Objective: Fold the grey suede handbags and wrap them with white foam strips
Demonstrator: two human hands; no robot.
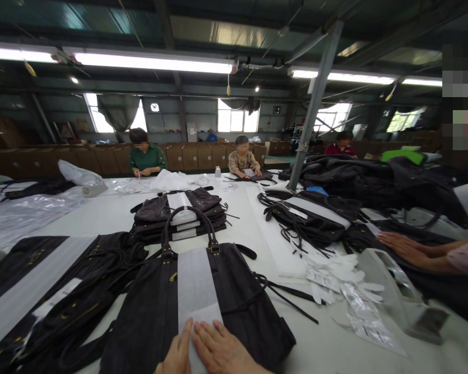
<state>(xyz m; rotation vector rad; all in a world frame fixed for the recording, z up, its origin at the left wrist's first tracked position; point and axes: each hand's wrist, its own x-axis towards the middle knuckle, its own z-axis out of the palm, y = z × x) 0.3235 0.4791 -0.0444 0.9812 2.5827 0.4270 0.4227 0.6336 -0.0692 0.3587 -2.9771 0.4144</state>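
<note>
A dark handbag [148,304] lies flat on the table in front of me, its handle loop [189,210] pointing away. Down its middle runs a white paper strip [197,280]. My right hand [220,347] rests flat on the near part of the strip, fingers stretched out together. Beside it, my left hand [177,352] touches the strip's left edge with extended fingers, seen partly side-on. Neither hand visibly grips anything. The near end of the bag is hidden by my hands and the frame's edge. Thin dark straps [284,293] trail off the bag's right side.
At left lies another dark bag [13,270] with a white strip. Stacked bags [144,213] stand beyond mine; more bags [315,213] lie right. White gloves [335,270] and a grey tape dispenser [401,296] sit near a co-worker's hands [405,246]. A metal post [315,98] rises behind.
</note>
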